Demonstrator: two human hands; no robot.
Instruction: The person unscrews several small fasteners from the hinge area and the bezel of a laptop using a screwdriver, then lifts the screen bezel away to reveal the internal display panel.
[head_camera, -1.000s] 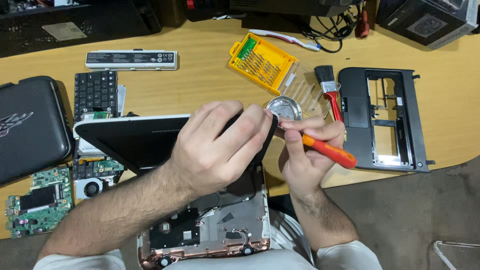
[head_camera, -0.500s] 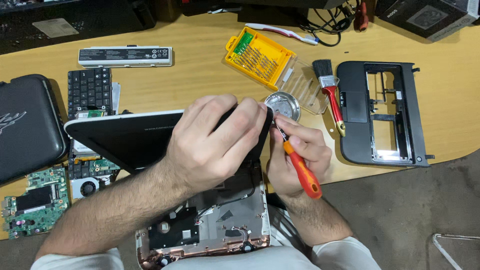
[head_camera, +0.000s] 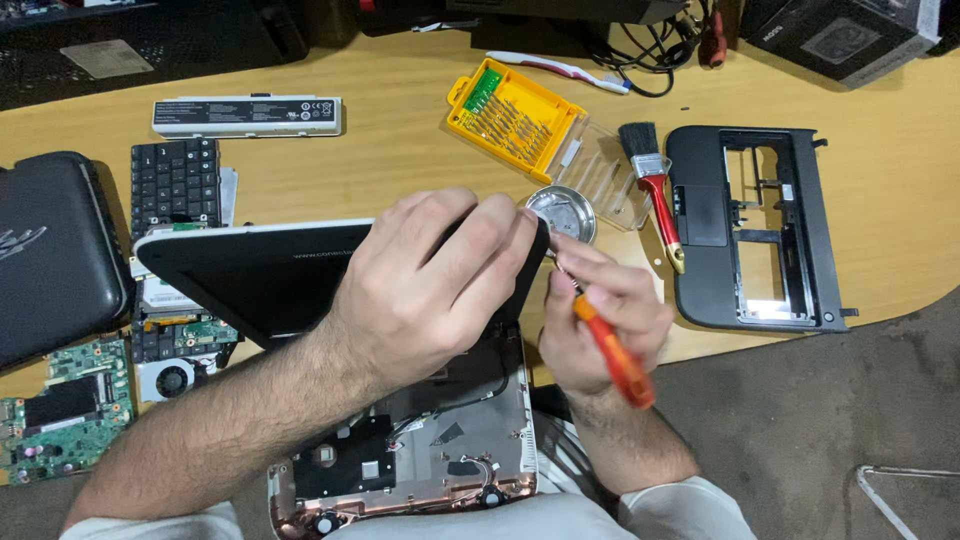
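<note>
Our left hand lies palm-down, fingers curled over the right-hand corner of the black laptop lid, clamped on its edge; forearm runs in from lower left, bare, white sleeve at the elbow. Our right hand is closed around an orange-handled screwdriver, thumb and forefinger pinched near the shaft, handle angled down and to the right past the palm. The tip meets the lid's corner just beside our left fingertips; the tip itself is too small to make out. Right wrist bent, forearm coming up from the lower edge.

The lid sits tilted over the opened laptop base, whose bare inner frame and loose wires show below our left wrist, hanging off the desk edge toward our lap.

Just beyond the hands: a small round metal dish, touching a clear plastic lid of the yellow bit case. A red-handled brush lies right of that, then a black palm-rest frame.

Left side: a loose keyboard, a long white battery pack, a black case, a green circuit board with a fan nearby.
</note>
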